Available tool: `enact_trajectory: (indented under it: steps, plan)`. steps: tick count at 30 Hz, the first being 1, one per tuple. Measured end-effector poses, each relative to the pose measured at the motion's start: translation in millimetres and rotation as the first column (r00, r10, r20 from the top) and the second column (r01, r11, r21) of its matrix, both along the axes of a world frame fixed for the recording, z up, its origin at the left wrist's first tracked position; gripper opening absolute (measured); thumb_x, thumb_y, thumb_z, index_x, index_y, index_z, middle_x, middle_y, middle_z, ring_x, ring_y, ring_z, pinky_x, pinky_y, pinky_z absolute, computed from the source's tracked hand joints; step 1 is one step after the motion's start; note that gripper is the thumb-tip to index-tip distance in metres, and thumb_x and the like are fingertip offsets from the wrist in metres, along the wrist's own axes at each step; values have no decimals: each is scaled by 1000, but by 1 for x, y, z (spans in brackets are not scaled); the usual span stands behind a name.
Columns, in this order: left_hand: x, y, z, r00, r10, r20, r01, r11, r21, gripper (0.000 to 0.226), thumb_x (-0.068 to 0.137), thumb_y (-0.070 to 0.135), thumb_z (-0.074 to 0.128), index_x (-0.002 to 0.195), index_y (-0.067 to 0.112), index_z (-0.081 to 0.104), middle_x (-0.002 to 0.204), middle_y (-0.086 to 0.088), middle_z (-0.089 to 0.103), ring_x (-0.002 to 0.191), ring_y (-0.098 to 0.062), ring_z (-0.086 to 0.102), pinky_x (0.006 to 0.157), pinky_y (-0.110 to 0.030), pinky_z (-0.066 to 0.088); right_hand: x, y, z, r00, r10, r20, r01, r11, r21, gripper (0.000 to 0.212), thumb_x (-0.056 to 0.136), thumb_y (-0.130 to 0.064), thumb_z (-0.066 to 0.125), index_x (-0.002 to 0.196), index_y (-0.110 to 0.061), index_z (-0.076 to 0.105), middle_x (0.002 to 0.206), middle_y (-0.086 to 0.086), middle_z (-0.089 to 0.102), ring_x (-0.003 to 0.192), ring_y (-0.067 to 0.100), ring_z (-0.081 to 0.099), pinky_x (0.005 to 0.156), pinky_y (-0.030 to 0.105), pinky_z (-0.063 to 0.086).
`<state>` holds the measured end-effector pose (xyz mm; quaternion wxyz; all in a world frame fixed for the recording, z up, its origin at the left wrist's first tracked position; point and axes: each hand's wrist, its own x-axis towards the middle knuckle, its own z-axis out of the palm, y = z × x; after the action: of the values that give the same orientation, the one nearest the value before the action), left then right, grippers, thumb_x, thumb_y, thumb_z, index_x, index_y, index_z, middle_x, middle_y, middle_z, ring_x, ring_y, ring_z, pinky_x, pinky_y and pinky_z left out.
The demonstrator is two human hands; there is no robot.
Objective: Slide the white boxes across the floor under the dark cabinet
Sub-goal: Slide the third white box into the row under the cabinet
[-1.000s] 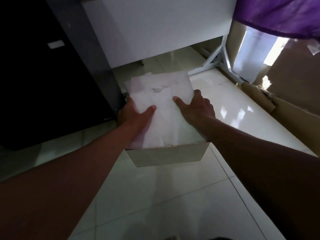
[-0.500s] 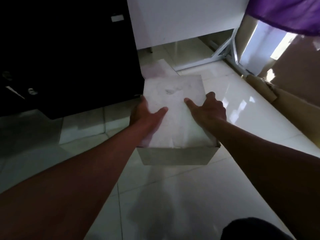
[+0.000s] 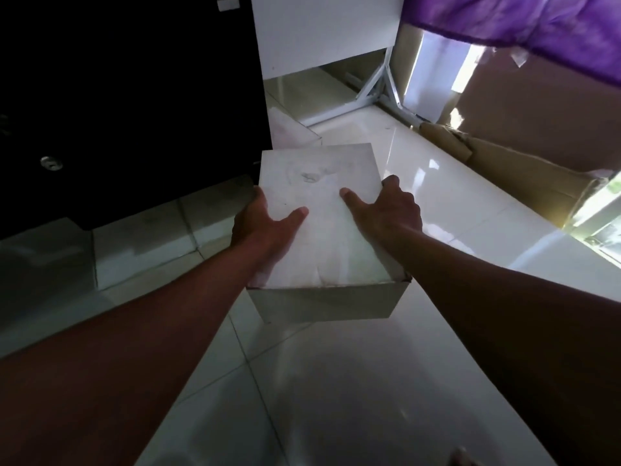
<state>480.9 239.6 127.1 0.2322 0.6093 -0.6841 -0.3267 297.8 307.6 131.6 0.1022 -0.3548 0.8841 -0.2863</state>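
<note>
A white box [image 3: 322, 213] sits low over the glossy tiled floor in the middle of the view, its top smudged. My left hand [image 3: 258, 227] grips its left side with the thumb laid on the lid. My right hand [image 3: 386, 210] grips the right side the same way. The dark cabinet [image 3: 134, 95] fills the upper left, its lower front corner just left of the box's far end. A second white box [image 3: 292, 129] lies on the floor behind, partly hidden by the cabinet's edge.
A white desk panel [image 3: 322, 31] with a white metal leg frame [image 3: 379, 89] stands behind. Brown cardboard [image 3: 524, 163] lines the right side under a purple cloth [image 3: 537, 25]. Pale floor tiles [image 3: 336, 381] stretch toward me.
The box, held in both hands, has come back toward me and rightward, away from the cabinet side. More of the cabinet's front and the second box behind now show.
</note>
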Motion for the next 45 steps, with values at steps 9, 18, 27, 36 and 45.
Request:
enact_trajectory:
  steps: [9,18,27,36,45]
  plan:
    - [128,28,-8,997,59,54,-58,998,-13,85,72,72,57,143,31,37,138,1,54,122,-25,54,84,-29,44,119,12,-17,993,105,50,-105,995,-4,78,76,-79,52,123,-17,40,109,8,62,96,33,61,79,41,51]
    - [281,42,-3,963,268,32,-266,962,-54,87,75,69,59,149,35,28,148,6,44,131,-21,48,83,-18,33,262,-11,-26,953,296,69,-291,954,-66,78,74,-81,50,121,-19,43,101,5,59,95,31,59,72,36,41]
    - [419,58,-23,889,452,70,-450,892,-38,86,76,71,57,150,37,31,154,-1,38,140,-24,37,109,-31,30,401,-39,-37,878,467,106,-466,884,-33,82,74,-78,53,129,-20,41,115,9,61,107,34,59,85,39,47]
    - [473,58,-59,839,540,71,-539,842,-34,85,74,70,59,148,40,32,153,-1,39,137,-24,42,107,-30,33,459,-48,-78,851,514,107,-513,858,-34,81,75,-78,52,128,-18,41,111,10,62,100,34,60,77,36,46]
    - [483,55,-117,839,538,83,-539,842,-10,87,72,70,61,148,38,33,150,2,45,133,-24,46,108,-34,38,466,-46,-136,825,532,191,-539,842,-17,84,74,-79,54,132,-20,39,118,8,60,104,33,59,82,37,50]
